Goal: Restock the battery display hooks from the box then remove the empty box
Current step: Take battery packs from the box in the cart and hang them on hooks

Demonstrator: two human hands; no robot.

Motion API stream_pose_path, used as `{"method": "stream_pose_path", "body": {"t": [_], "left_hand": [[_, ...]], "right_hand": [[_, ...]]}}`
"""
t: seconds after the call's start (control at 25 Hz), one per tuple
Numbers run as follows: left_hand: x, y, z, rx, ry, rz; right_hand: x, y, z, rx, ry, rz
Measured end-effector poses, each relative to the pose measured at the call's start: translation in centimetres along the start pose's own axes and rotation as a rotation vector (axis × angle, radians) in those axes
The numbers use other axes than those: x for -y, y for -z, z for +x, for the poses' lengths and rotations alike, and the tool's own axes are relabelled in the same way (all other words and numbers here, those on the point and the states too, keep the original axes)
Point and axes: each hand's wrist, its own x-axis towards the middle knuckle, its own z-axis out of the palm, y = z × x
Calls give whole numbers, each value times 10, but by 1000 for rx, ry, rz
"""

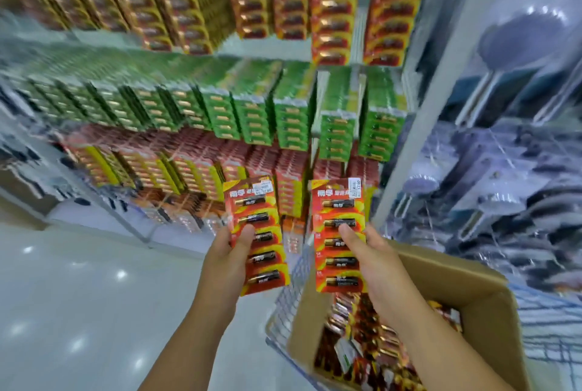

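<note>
Blurred racks of hanging battery packs [239,101] are filling the wall ahead. Our left hand [228,260] is gripping one red battery card [256,233]; our right hand [374,260] is gripping another card [338,233] above the part-full cardboard box [466,290] in a wire cart [283,305].

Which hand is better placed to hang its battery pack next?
Probably the left hand: its red battery card is nearer the red-pack hooks; the right hand holds its card above the cardboard box.

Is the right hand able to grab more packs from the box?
Probably not yet: the right hand already holds a pack. The open box sits just below.
</note>
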Motion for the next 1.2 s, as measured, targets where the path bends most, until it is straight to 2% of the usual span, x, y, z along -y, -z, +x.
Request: {"method": "stream_pose_path", "body": {"t": [0.24, 0.44, 0.92, 1.2], "left_hand": [[-73, 131, 42, 28, -128, -43], [-137, 198, 67, 61, -231, -51], [-238, 224, 184, 14, -339, -55], [-277, 236, 256, 81, -363, -93]], "right_hand": [[28, -154, -8, -60, 119, 10], [65, -248, -7, -49, 196, 56], [165, -355, 87, 59, 342, -1], [204, -385, 144, 16, 386, 41]]}}
